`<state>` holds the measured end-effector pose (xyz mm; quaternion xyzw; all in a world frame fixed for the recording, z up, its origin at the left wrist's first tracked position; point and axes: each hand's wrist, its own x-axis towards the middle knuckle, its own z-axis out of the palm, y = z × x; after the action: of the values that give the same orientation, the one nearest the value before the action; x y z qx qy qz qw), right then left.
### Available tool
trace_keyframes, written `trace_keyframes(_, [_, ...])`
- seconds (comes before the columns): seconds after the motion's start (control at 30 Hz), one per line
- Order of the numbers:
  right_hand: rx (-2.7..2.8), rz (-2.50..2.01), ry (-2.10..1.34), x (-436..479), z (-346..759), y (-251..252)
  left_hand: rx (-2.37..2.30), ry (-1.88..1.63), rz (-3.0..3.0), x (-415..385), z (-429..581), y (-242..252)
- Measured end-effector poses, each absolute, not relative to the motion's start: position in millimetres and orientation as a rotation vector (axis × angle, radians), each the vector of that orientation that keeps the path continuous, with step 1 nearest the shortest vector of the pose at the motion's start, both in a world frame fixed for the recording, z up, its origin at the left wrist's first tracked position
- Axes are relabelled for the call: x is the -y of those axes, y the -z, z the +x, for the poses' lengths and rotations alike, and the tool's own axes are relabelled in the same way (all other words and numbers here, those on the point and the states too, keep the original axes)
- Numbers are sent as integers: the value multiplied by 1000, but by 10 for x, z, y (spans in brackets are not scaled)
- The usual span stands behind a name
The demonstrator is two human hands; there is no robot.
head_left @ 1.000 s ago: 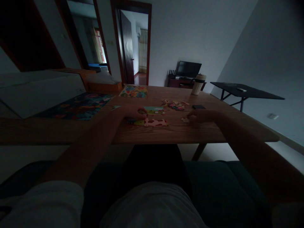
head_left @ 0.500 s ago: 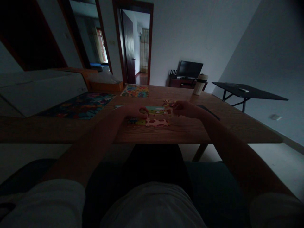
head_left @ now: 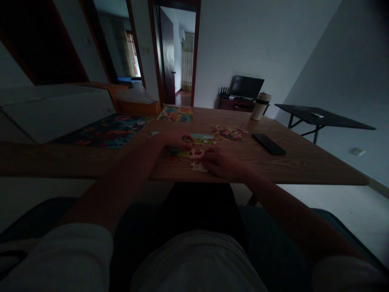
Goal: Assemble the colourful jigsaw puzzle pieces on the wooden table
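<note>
Puzzle work at the near edge of the wooden surface (head_left: 304, 162). The partly assembled jigsaw (head_left: 194, 147) lay flat between the two hands, close to the person. The left hand (head_left: 172, 140) rested on its left part, fingers laid down flat and pinning it; nothing looked gripped. The right hand (head_left: 219, 162) sat low at the near right corner, fingers curled over a pale loose piece (head_left: 199, 166) that touched the surface just beside the pink cow section. Too dark to tell if that piece was pinched or only pressed.

Handling, as I judged it: thin card pieces, very light, stiff enough flat but easy to bend at the tabs. They would slide readily on the smooth wood, so one hand was needed as an anchor. Best hold looked like a fingertip pinch on opposite edges of the body, not on a tab.

A scatter of spare pieces (head_left: 231, 133) lay further back, a black phone (head_left: 269, 144) to the right of them, a lidded cup (head_left: 260, 106) at the far edge. Two finished puzzle boards (head_left: 106, 130) sat well off to the left.
</note>
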<state>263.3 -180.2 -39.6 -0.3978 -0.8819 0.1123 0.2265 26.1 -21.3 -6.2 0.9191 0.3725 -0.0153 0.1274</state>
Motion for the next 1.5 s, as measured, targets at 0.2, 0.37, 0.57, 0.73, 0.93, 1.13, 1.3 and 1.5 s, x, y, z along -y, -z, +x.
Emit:
trace_keyframes(0.2, [2458,-1085,-187,1874,2669,461,-1070,37,2668,219,279,60])
trace_keyframes(0.37, [2490,-1076,-203,1849,2599,406,-1108,51,2675,232,269,54])
trace_keyframes(0.57, [2488,-1022,-229,1798,2536,384,-1109,46,2664,229,268,65])
trace_keyframes(0.73, [2424,-1051,-144,1717,2452,411,-1090,45,2664,211,273,75])
trace_keyframes(0.93, [2512,-1029,-99,1672,2377,422,-1059,34,2689,182,263,94])
trace_keyframes(1.13, [2478,-1062,-116,1723,2527,418,-1073,42,2675,199,272,85])
trace_keyframes(1.3, [2442,-1193,-207,1854,2872,414,-1098,64,2663,219,279,57])
trace_keyframes(1.5, [2385,-1271,-289,1963,3036,451,-1104,69,2658,201,263,68])
